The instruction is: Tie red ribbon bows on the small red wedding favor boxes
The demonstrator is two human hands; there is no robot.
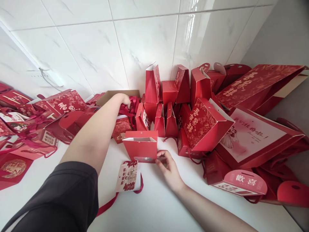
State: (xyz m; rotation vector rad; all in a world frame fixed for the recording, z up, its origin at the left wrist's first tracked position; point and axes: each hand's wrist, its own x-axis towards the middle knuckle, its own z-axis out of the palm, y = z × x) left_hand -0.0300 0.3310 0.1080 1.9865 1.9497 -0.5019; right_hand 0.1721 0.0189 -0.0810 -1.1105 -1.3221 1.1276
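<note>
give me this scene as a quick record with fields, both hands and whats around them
setting: white table against a tiled wall
left hand: reached far out, curled over red ribbons at a cardboard box; grip unclear
right hand: fingertips at the lower right corner of a small open red box; pinch unclear
in front of that box: printed tag lying on the table
behind: pile of red gift boxes
right side: large red bag lying on its side

White table (156, 206) carries red gift boxes (202, 125) and paper tag (127, 176)
</note>
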